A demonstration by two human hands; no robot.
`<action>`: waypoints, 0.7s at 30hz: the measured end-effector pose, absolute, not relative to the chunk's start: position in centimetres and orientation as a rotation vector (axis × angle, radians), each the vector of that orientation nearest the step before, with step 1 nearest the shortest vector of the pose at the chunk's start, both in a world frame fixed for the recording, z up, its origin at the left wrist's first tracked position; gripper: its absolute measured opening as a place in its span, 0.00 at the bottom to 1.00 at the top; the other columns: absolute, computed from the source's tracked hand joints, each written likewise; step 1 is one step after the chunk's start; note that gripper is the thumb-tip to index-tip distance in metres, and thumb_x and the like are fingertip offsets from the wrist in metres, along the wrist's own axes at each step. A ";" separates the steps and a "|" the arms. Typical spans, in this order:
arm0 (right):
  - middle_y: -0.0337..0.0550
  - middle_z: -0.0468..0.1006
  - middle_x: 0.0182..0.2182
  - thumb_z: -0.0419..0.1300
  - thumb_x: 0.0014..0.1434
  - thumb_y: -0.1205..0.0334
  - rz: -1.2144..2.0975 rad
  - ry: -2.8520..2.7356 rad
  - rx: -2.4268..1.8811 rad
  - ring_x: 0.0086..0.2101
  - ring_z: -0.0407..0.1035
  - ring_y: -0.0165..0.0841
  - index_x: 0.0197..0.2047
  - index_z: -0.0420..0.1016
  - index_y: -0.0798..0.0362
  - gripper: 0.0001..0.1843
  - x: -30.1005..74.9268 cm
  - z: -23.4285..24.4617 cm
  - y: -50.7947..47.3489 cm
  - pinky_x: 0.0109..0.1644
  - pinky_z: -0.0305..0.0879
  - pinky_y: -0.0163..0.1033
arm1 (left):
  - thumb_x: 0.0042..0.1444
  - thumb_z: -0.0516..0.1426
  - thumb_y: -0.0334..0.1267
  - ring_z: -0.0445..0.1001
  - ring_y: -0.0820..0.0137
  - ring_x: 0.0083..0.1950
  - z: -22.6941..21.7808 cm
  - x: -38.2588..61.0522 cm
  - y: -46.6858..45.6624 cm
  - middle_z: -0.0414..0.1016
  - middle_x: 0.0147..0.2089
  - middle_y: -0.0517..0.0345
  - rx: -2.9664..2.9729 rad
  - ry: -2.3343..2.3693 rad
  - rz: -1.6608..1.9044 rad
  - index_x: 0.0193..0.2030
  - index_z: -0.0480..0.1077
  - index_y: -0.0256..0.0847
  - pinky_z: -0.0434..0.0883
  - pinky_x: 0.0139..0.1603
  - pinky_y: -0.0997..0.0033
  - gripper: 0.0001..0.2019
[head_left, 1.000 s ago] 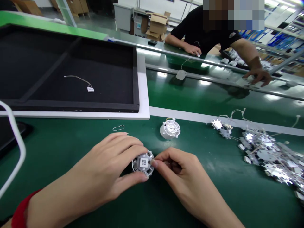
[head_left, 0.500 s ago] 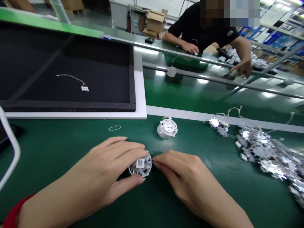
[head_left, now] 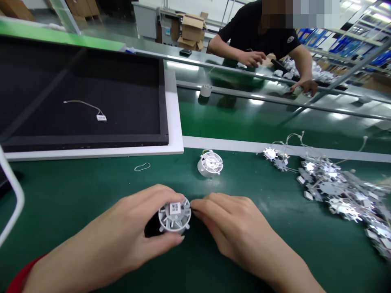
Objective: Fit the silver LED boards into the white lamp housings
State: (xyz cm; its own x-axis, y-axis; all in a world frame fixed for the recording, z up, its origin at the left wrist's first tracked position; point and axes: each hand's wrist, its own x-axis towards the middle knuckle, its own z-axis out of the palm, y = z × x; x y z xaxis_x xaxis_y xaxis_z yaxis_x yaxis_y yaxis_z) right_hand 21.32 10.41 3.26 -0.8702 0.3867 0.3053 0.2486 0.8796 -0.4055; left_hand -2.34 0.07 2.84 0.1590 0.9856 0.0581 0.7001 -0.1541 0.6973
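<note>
Two hands [head_left: 100,236] [head_left: 235,228], round white plastic housing [head_left: 174,214] between them

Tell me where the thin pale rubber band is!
In the head view, the thin pale rubber band lies on the green work mat, above the left hand and left of the round white plastic housing, just below the white-edged black tray.

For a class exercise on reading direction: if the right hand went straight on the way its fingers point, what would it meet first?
The white plastic housing in the left hand; the right hand seems right at its rim.
</note>
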 end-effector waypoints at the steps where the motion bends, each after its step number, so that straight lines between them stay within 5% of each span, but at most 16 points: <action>1: 0.37 0.79 0.30 0.53 0.75 0.74 0.564 -2.626 -0.478 0.26 0.72 0.33 0.53 0.79 0.57 0.14 21.4 3.3 10.4 0.27 0.60 0.40 | 0.66 0.65 0.49 0.85 0.69 0.51 3.4 -2.2 0.1 0.83 0.54 0.74 1.770 1.610 0.727 0.59 0.72 0.64 0.82 0.51 0.77 0.16; 4: 0.35 0.84 0.38 0.55 0.75 0.73 0.816 -2.482 -0.456 0.33 0.78 0.29 0.63 0.72 0.52 0.17 21.5 3.7 10.2 0.33 0.66 0.34 | 0.59 0.67 0.51 0.84 0.70 0.49 5.3 -1.7 0.1 0.83 0.47 0.73 1.331 1.610 0.775 0.53 0.75 0.61 0.80 0.48 0.81 0.16; 10: 0.29 0.87 0.42 0.62 0.69 0.73 1.090 -2.345 -0.497 0.34 0.79 0.24 0.63 0.74 0.41 0.24 21.8 5.3 9.4 0.44 0.73 0.26 | 0.53 0.70 0.52 0.81 0.72 0.42 7.0 -0.8 -0.6 0.82 0.41 0.71 0.944 1.498 0.879 0.46 0.77 0.55 0.77 0.43 0.83 0.15; 16: 0.29 0.89 0.43 0.73 0.65 0.59 1.068 -2.340 -0.461 0.34 0.81 0.24 0.69 0.71 0.43 0.32 21.3 5.4 8.9 0.41 0.73 0.25 | 0.49 0.73 0.53 0.81 0.72 0.37 7.0 -0.7 -0.6 0.81 0.37 0.71 0.818 1.423 0.901 0.44 0.77 0.54 0.78 0.42 0.81 0.18; 21: 0.27 0.89 0.39 0.70 0.71 0.51 1.040 -2.309 -0.456 0.30 0.80 0.21 0.60 0.77 0.46 0.18 20.9 5.4 9.2 0.36 0.71 0.24 | 0.49 0.76 0.54 0.83 0.70 0.43 6.3 -1.0 -0.8 0.79 0.34 0.71 0.718 1.245 0.907 0.44 0.77 0.55 0.77 0.44 0.82 0.20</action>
State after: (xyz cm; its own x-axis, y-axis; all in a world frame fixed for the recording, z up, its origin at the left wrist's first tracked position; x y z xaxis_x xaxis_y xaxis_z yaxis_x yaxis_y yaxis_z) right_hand 20.93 9.16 5.44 -0.7849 0.5106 0.3509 0.0758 0.6413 -0.7636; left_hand -1.01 -0.80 6.34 0.0736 0.8786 -0.4719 -0.1799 0.4771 0.8602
